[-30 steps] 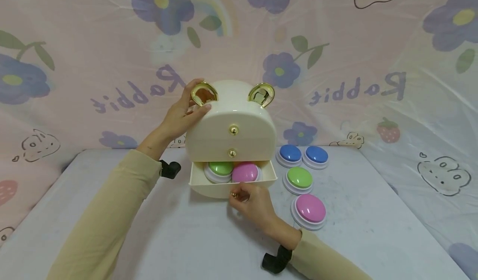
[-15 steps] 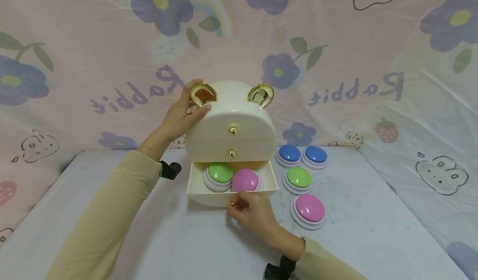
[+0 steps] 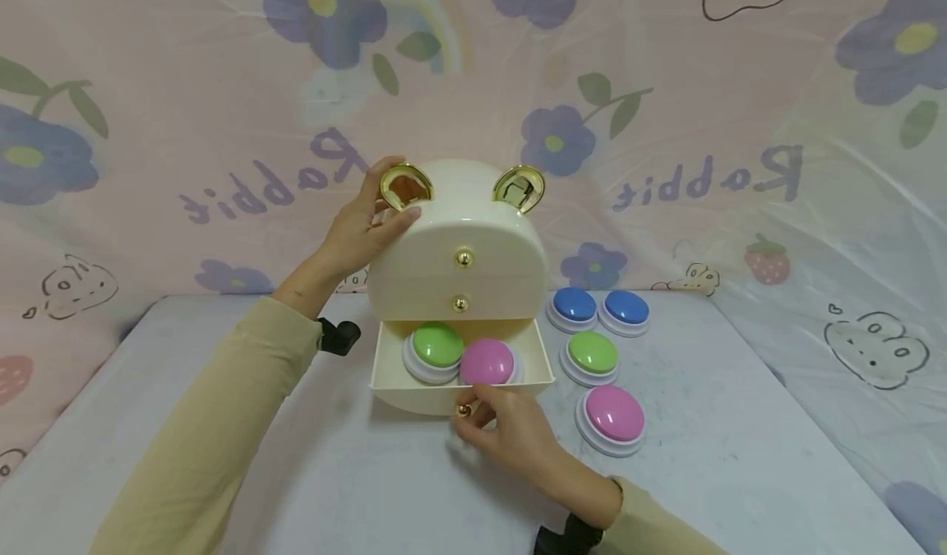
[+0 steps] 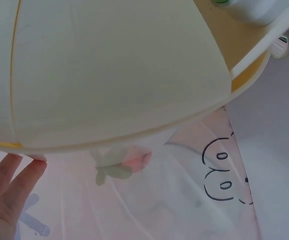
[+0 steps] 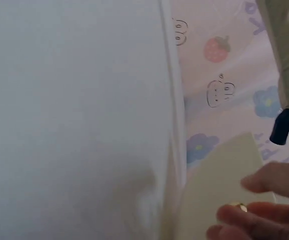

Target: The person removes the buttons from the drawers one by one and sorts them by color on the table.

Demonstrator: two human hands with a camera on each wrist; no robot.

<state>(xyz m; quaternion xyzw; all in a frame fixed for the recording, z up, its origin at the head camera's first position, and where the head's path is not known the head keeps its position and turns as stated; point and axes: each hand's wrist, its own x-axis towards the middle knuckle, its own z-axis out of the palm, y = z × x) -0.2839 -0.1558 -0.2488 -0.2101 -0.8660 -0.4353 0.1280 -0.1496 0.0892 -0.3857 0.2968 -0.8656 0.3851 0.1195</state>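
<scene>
A cream storage box [image 3: 399, 275] with gold bear ears stands at the table's back, its bottom drawer [image 3: 414, 399] pulled out. My left hand [image 3: 362, 222] holds the box at its left ear, thumb in front and fingers behind. In the left wrist view, fingertips [image 4: 34, 160] touch its edge. My right hand [image 3: 510, 427] is at the gold drawer knob [image 3: 464, 411], thumb and forefinger curled round it; the right wrist view shows the knob [image 5: 240, 206] among the fingers. Inside the drawer lie a green buzzer button [image 3: 438, 344] and a pink one [image 3: 486, 362], both white-based.
Right of the box on the white table [image 3: 311, 456] sit two blue buzzer buttons [image 3: 574, 303], a green one [image 3: 593, 352] and a pink one [image 3: 616, 413]. Two more gold knobs [image 3: 463, 258] mark the box front. A printed cloth [image 3: 244, 94] hangs behind.
The bottom drawer has come further out toward me with my right hand at its knob, showing more of the green and pink buttons. My left hand has stayed on the box.
</scene>
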